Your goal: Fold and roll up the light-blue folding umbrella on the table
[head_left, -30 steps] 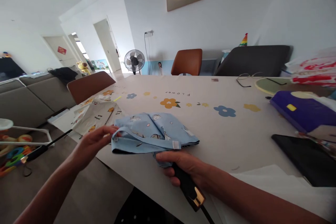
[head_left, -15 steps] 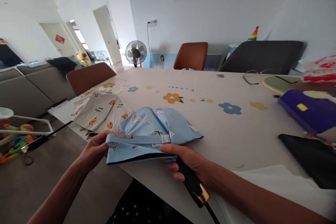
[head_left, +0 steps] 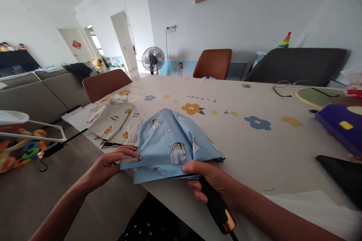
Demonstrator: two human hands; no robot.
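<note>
A folded light-blue umbrella (head_left: 172, 143) with cartoon animal prints lies at the near edge of the table (head_left: 254, 147). My right hand (head_left: 207, 179) is wrapped round its black handle (head_left: 217, 209), which ends in a gold band. My left hand (head_left: 109, 165) pinches the blue strap and canopy edge at the left side. A small white tab on the strap shows near my right thumb.
A second, cream-coloured umbrella (head_left: 115, 120) with orange prints lies to the left on the table. Glasses (head_left: 285, 88), a purple box (head_left: 342, 126) and a dark tablet (head_left: 342, 173) lie at the right. Brown chairs (head_left: 106, 84) and a grey sofa (head_left: 34, 98) stand around.
The blue canopy has been pulled up and round the shaft, and the strap has shifted along it. Both hands stay on the umbrella; the view has moved slightly.
</note>
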